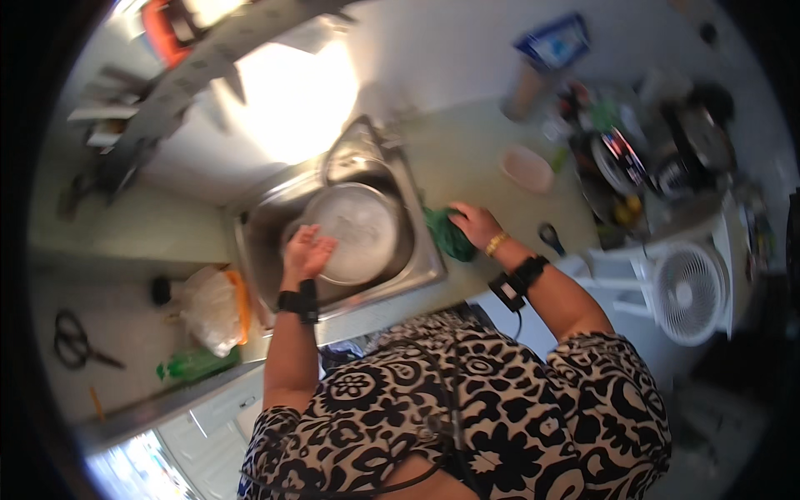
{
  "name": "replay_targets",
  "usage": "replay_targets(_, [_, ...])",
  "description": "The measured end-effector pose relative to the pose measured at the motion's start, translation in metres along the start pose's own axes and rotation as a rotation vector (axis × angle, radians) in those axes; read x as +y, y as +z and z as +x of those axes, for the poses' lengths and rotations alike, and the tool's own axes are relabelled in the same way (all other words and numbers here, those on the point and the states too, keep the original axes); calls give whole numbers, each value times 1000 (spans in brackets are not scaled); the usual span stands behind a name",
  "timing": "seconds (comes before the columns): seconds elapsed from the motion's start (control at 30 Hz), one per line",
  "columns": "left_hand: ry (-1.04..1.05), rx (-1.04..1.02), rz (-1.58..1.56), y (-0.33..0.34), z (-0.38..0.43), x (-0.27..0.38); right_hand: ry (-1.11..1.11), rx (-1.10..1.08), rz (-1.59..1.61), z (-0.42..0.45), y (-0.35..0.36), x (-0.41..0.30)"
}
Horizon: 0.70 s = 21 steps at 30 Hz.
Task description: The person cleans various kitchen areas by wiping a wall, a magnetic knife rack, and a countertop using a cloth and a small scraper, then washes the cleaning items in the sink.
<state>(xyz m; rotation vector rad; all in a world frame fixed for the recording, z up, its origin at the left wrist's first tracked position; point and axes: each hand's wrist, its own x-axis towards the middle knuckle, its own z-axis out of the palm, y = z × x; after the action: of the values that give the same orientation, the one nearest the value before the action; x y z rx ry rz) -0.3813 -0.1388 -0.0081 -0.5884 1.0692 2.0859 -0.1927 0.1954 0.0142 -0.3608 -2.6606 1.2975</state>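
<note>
My left hand [307, 251] is over the left edge of a round metal basin [359, 234], palm turned up and fingers apart, with nothing in it. The basin sits in a stainless steel sink [426, 259] and seems to hold water. On the counter right of the sink lies a dark green plastic bag [451, 236]. My right hand [476, 225] touches the bag's upper right side; blur hides whether the fingers grip it. A pink oval dish [527, 169] lies beyond my right hand, and a dark-handled tool [550, 237] lies to its right.
Left of the sink are a clear plastic bag [209, 309], a green bottle [197, 364] and black-handled scissors [78, 340]. Pans and dishes crowd the right side near a phone [625, 156]. A white fan [686, 292] stands at right. A blue packet [556, 42] is at the wall.
</note>
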Motion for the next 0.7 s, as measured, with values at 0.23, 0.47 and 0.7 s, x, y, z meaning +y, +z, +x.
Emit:
replay_targets(0.23, [-78, 89, -146, 9, 8, 8, 68, 293, 13, -51, -58, -11])
replay_targets(0.47, [-70, 142, -79, 19, 0, 2, 76, 205, -490, -82, -4, 20])
replay_targets(0.7, [-148, 125, -60, 3, 15, 2, 145, 116, -558, -18, 26, 19])
